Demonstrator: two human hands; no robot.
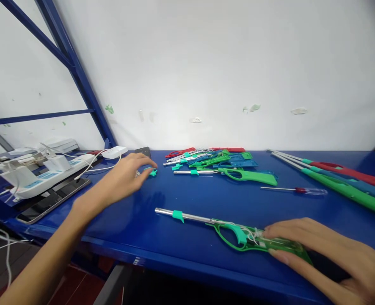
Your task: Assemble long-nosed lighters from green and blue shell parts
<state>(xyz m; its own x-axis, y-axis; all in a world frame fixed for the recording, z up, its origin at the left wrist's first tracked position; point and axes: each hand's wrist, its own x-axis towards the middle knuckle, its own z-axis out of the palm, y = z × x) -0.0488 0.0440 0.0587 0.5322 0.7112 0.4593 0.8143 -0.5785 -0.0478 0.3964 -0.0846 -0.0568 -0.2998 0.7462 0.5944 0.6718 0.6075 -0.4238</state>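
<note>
A green gas lighter (235, 235) with a silver tube and a teal trigger lies open on the blue table (187, 199), wires showing inside. My right hand (330, 254) rests on its handle end, fingers pressed down on it. My left hand (124, 176) reaches far left across the table, fingers spread and curved, fingertips at a small teal plastic part (152, 172). Nothing is held in it.
A pile of green, blue and red lighter shells and tubes (219, 163) lies at the back. Assembled lighters (343, 178) lie at the right. A small screwdriver (298, 190) is in between. Power strips, chargers and a tablet (44, 178) sit at the left.
</note>
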